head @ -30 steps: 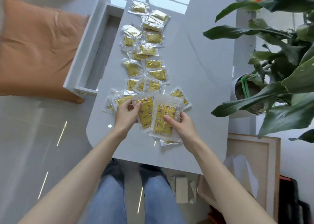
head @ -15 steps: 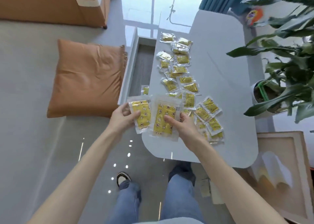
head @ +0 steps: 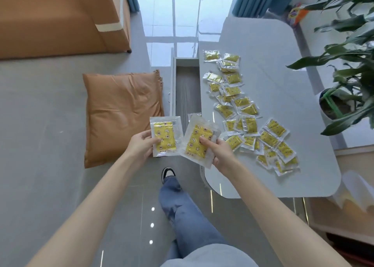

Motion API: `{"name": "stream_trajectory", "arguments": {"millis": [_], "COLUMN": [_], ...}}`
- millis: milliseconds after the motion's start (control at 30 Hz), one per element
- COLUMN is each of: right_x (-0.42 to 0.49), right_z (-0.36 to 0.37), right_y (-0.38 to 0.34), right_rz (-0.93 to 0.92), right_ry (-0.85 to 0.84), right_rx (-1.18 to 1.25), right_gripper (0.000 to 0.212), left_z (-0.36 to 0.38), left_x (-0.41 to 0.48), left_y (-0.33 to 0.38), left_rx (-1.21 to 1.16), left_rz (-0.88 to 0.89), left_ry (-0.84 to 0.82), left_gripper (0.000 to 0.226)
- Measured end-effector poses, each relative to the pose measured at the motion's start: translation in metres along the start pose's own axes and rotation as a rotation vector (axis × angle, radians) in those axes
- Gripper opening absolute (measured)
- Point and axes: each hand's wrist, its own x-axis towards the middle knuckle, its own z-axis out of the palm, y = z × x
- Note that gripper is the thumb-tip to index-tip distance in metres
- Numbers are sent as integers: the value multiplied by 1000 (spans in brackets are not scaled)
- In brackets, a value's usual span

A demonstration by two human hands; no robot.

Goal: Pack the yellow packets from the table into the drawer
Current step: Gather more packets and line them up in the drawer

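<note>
Both pinching: my left grip (head: pixel 141 145) a clear-plastic yellow packet (head: pixel 165 136), my right grip (head: pixel 220 155) a stack (head: pixel 199 140) of unclear count, hiding the grey drawer's (head: pixel 187 88) near end.

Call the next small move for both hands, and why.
Likely: carry both packets forward and lower them into the open drawer. The left hand holds the left packet and the right hand holds the right packet, both at the drawer's near end, beside the table. Bare drawer floor shows ahead of them.
</note>
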Motion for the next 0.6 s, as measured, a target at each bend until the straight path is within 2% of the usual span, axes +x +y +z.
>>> {"name": "stream_trajectory", "arguments": {"millis": [100,267,467,600], "right_x": [29,78,119,142], "right_z": [21,54,78,87], "right_y": [-7,-20,-32,-27], "right_rz": [25,76,140,222], "right_ry": [27,97,171,235], "right_rx": [57,139,337,481], "right_gripper": [13,31,26,33], "left_z": [-13,-27,-41,-42], "left_x": [35,86,142,177], "left_y": [24,69,110,126], "left_rx": [77,197,361,443], "left_rz": [-21,-30,-31,-28], "left_ry": [-2,-6,-14,-53], "left_gripper": [41,40,40,42]}}
